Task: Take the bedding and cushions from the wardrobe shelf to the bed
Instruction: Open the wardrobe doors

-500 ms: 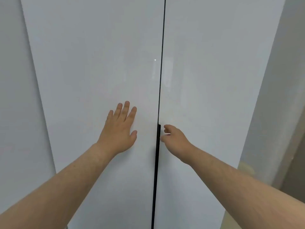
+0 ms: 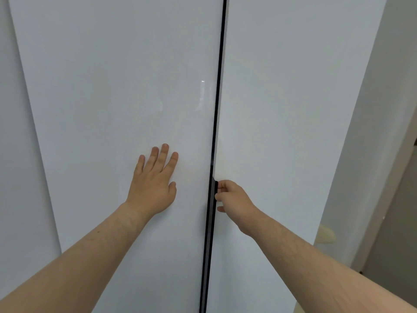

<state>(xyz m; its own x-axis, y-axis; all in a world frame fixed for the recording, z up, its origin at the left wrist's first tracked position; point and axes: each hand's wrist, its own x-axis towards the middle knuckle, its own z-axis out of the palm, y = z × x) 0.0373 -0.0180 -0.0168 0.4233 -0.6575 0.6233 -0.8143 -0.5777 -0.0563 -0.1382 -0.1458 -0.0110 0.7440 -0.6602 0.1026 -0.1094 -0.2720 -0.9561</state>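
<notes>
White wardrobe doors (image 2: 112, 86) fill my view, shut; the bedding is hidden behind. My left hand (image 2: 153, 188) lies flat; my right hand (image 2: 232, 199) hooks the handle strip (image 2: 212, 199), which could slip or pinch.

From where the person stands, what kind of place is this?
Probably a bedroom or dressing area: two tall glossy white wardrobe doors meet at a dark seam with a handle strip, beside a plain wall.

L door (image 2: 112, 98) left of centre gap (image 2: 216, 109); R door (image 2: 293, 98) right of it. L hand (image 2: 153, 186) flat on L door; R hand (image 2: 234, 199) at R door's inner edge, fingers at handle strip (image 2: 212, 211).
</notes>
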